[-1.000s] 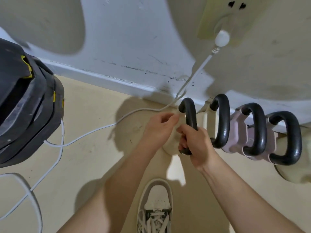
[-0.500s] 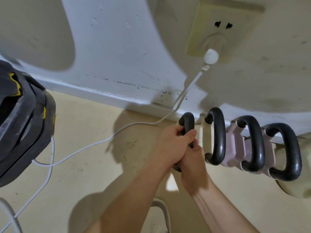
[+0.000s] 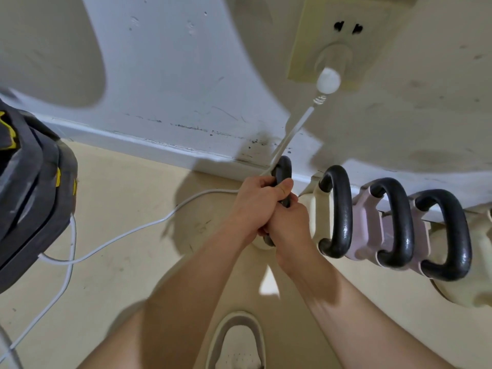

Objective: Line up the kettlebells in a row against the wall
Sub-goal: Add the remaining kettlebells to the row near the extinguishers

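Kettlebells (image 3: 388,222) stand three abreast against the white wall (image 3: 173,75) as I clamp left hand (image 3: 255,206) and right hand (image 3: 290,225) on a fourth's black handle (image 3: 282,169), next snugging it beside them, clear of the charger cable (image 3: 127,233).

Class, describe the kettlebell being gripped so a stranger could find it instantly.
Find the wall socket; four kettlebells line the skirting below. It is the leftmost kettlebell, beside the white cable. Only its handle is held, by the left hand and right hand.
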`<action>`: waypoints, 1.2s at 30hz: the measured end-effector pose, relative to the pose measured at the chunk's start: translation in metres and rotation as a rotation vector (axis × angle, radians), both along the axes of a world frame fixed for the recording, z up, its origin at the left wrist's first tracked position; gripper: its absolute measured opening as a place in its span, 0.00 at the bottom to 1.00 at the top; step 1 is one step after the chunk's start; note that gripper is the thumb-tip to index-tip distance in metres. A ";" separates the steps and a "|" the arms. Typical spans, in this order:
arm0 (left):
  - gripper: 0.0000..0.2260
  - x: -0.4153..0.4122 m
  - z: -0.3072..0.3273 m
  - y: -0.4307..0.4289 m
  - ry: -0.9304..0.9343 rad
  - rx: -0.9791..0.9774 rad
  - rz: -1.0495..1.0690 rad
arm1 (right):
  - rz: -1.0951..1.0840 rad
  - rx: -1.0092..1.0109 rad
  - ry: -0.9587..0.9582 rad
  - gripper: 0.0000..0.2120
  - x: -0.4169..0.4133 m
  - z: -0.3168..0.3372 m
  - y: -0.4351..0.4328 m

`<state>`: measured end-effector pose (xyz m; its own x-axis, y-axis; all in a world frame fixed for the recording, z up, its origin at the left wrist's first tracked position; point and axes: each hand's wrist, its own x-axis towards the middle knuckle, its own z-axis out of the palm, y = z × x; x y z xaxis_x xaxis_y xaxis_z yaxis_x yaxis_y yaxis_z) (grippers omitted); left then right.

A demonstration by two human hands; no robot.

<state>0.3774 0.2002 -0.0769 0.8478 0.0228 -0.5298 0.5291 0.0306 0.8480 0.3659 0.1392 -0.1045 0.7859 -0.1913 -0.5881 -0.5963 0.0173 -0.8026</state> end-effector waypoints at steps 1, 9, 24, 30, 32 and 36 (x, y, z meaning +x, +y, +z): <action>0.12 0.002 0.000 0.000 0.010 -0.010 0.012 | 0.015 0.017 0.004 0.09 0.003 -0.003 0.002; 0.11 0.006 0.005 0.004 0.033 0.040 -0.010 | 0.168 0.009 -0.001 0.05 0.002 0.022 -0.005; 0.19 -0.015 0.002 -0.013 -0.074 -0.073 0.067 | 0.122 -0.126 0.071 0.05 -0.009 0.048 -0.099; 0.19 -0.015 0.004 -0.020 -0.119 0.006 0.085 | -0.120 -0.201 -0.023 0.13 -0.011 0.036 -0.082; 0.19 -0.014 0.003 -0.021 -0.122 0.015 0.099 | -0.205 -0.181 -0.047 0.13 -0.012 0.034 -0.078; 0.19 -0.012 0.002 -0.022 -0.108 0.008 0.110 | -0.215 -0.151 -0.043 0.12 -0.009 0.032 -0.084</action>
<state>0.3649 0.1781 -0.0751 0.8920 0.1226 -0.4352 0.4287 0.0762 0.9002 0.3568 0.0555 -0.0726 0.7416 -0.4394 -0.5070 -0.5569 0.0180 -0.8304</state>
